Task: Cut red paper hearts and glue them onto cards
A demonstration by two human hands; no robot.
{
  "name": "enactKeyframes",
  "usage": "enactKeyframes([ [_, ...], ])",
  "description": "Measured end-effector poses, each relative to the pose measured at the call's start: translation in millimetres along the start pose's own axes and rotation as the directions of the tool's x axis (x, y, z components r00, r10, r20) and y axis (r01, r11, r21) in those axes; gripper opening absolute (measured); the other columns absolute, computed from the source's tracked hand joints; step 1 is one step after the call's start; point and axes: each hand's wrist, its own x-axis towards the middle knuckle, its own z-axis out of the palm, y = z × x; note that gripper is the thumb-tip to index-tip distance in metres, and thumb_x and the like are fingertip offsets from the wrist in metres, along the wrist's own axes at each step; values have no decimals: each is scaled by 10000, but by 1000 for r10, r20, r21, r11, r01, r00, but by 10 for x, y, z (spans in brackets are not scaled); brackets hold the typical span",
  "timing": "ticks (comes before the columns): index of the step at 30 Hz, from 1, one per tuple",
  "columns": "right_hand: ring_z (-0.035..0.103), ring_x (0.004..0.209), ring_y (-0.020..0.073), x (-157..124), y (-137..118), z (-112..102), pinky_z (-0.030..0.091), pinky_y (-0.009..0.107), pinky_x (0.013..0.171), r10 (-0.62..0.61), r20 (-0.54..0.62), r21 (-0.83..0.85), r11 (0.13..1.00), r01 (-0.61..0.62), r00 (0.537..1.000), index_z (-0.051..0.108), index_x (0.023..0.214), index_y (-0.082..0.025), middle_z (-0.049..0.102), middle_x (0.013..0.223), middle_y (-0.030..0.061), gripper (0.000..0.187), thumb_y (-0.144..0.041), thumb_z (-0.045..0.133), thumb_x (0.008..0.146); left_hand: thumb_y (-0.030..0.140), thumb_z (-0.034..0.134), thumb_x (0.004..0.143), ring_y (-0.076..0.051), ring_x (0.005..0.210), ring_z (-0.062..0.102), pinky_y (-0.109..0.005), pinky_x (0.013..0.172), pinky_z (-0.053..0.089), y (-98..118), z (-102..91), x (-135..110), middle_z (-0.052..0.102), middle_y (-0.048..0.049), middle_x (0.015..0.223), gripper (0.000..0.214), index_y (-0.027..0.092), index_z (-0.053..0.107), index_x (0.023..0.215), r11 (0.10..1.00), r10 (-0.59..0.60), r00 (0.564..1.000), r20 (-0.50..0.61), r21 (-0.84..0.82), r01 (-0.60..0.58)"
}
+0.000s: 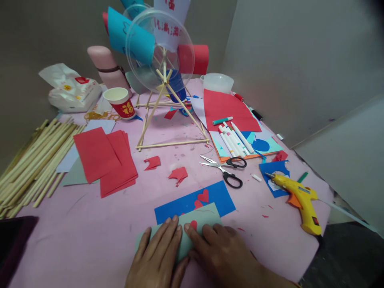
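Note:
My left hand point(157, 258) lies flat, fingers stretched out, on a pale green sheet of paper point(196, 216) at the near edge of the pink table point(90, 224). My right hand point(222, 252) presses on the same sheet beside it, its index finger by a small red heart point(194, 225) stuck on the green paper. A blue paper strip point(219, 198) with red hearts point(203, 196) lies just beyond, partly under the green sheet.
Black-handled scissors point(229, 170) and a yellow glue gun point(301, 198) lie to the right. Markers point(235, 140) rest on coloured paper. Red sheets point(106, 160), wooden sticks point(36, 160), a paper cup point(120, 103) and a stick-and-paper wheel model point(160, 52) stand farther back.

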Motion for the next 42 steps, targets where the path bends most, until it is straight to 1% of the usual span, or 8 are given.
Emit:
enactKeyframes([
  [4,588,491,175,-21,51,-33,343,303,436,18,-110,68,998,-10,994,535,1159,-177,630,640,-8,279,-287,464,912,352,473,867,-246,1113,569,-383,948,374,15,3,-22,626,-113,1228,408,148,540,1214,1000,-15,1000,-3,-20,15],
  [8,587,484,170,-63,91,-46,319,300,432,37,-154,90,996,-24,987,569,1097,-153,635,616,2,292,-294,354,959,358,477,867,-250,1113,567,-381,903,387,8,10,-31,606,-73,1262,386,238,542,1228,1000,12,999,41,8,-12],
  [12,586,494,170,-73,88,-35,310,296,440,15,-122,71,997,-7,992,578,1072,-153,646,636,5,281,-292,362,959,363,470,864,-250,1093,583,-399,885,368,2,0,-9,619,-59,1248,378,250,556,1215,997,35,998,61,64,-39],
  [16,577,474,170,-63,74,-28,305,299,441,-14,-145,33,999,19,989,580,1049,-131,641,618,8,279,-268,354,961,330,453,871,-238,1113,574,-400,884,355,27,-27,9,593,-56,1278,374,253,539,1227,996,16,995,103,88,-26],
  [21,577,471,175,-72,67,-13,294,302,434,-3,-142,38,999,9,990,585,1046,-130,637,614,10,299,-266,330,968,322,453,871,-243,1126,566,-407,884,348,49,-38,8,575,-60,1297,395,246,512,1254,996,1,991,133,92,-13],
  [30,562,458,166,-65,73,-3,275,308,426,12,-171,46,999,-4,985,602,1029,-139,615,587,-3,359,-292,280,983,314,472,850,-262,1128,558,-434,882,326,64,1,12,571,-67,1299,413,232,515,1253,995,2,992,124,103,-15],
  [38,564,466,174,-82,63,1,294,314,437,33,-175,56,998,-24,984,599,1065,-149,614,597,-1,330,-309,326,969,300,481,839,-261,1119,561,-446,881,323,75,-6,-8,570,-75,1296,415,229,523,1246,994,1,993,115,106,-13],
  [42,570,475,181,-86,53,13,288,310,438,19,-161,16,1000,-17,987,589,1076,-144,617,604,1,335,-300,312,972,301,484,837,-261,1121,558,-444,880,324,71,-2,5,575,-75,1292,415,222,528,1241,995,2,993,117,100,-14],
])
